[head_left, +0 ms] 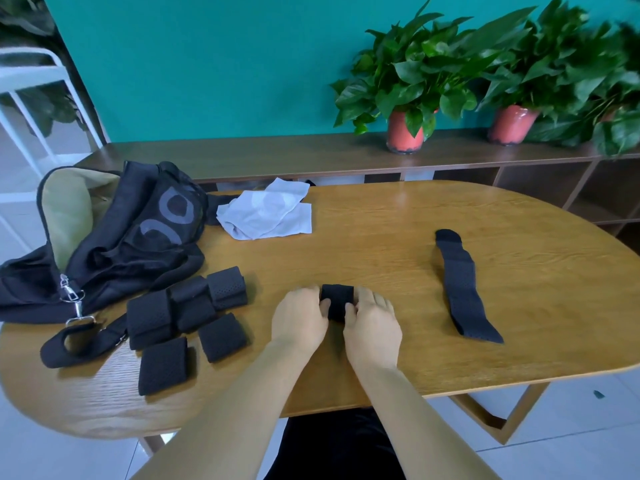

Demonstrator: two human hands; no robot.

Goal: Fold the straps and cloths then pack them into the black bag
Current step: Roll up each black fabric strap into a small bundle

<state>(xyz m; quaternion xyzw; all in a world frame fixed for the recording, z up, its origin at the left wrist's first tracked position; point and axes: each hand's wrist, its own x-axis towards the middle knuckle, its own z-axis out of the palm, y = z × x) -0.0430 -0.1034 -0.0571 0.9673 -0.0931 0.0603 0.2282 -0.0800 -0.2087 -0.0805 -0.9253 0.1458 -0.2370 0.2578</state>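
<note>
A small folded black strap (336, 298) lies on the wooden table (398, 244) in front of me. My left hand (300, 316) grips its left side and my right hand (371, 320) grips its right side, fingers curled onto it. Several folded black straps (188, 317) lie in a cluster to the left. One unfolded black strap (462, 289) stretches out on the right. A crumpled white cloth (268, 211) lies at the back. The black bag (114, 233) sits open at the far left, tan lining showing, its shoulder strap with metal clips (74, 308) trailing forward.
Two potted plants in red pots (405, 133) (512, 124) stand on a dark wooden shelf unit (277, 154) behind the table, against a teal wall. A white frame (31, 84) stands at the far left. The table's front edge curves near my arms.
</note>
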